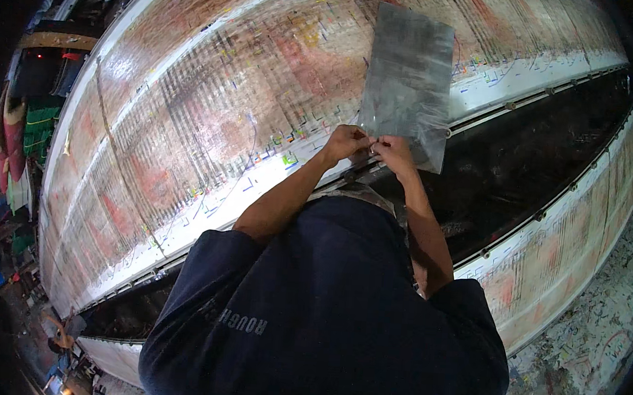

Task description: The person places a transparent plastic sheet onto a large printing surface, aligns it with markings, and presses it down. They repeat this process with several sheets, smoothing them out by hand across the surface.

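A grey, partly see-through rectangular sheet lies across the near edge of the long table top, its near end hanging over the dark gap. My left hand and my right hand meet at the sheet's near left part. Both have their fingers pinched together, the tips nearly touching. A small pale spot shows between them, too small to name. Whether the fingers grip the sheet's edge or some other small thing, I cannot tell.
The long table is stained reddish and streaked, with a white border full of small coloured marks. A rail runs along its edge. Behind me stands a second similar table. Far left are green crates and another person.
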The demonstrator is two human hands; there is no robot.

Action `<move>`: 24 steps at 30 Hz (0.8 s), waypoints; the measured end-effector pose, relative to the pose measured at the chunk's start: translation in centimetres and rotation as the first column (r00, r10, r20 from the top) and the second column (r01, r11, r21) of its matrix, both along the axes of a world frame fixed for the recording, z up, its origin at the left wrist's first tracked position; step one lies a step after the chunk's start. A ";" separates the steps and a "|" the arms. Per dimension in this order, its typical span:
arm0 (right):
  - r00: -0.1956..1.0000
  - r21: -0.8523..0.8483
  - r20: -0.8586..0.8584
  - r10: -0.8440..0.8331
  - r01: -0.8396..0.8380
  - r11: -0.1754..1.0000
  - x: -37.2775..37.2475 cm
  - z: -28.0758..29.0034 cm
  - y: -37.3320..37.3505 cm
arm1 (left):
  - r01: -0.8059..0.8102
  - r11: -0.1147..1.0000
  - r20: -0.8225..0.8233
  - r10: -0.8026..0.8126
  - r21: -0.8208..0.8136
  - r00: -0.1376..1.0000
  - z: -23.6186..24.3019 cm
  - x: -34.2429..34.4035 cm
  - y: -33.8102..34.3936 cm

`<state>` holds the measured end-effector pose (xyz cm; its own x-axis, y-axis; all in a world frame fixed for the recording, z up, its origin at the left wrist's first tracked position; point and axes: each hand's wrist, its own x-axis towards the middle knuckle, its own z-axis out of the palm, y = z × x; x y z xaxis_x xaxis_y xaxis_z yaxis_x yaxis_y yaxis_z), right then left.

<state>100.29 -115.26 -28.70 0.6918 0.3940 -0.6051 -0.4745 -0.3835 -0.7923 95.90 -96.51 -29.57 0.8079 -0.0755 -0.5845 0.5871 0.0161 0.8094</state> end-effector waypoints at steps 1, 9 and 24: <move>0.990 -0.144 0.107 0.090 -0.074 0.987 0.3 -0.1 0.2 | 0.054 0.993 0.031 -0.058 0.109 0.998 -0.3 0.0 0.0; 0.893 -0.178 0.213 0.397 -0.364 0.914 6.5 1.5 -0.1 | -0.188 0.980 -0.081 0.183 -0.062 0.980 0.7 0.6 0.5; 0.481 -0.645 0.339 0.809 -0.507 0.572 10.0 -0.2 1.2 | -0.003 0.821 0.290 -0.198 0.570 0.936 -3.2 0.1 1.4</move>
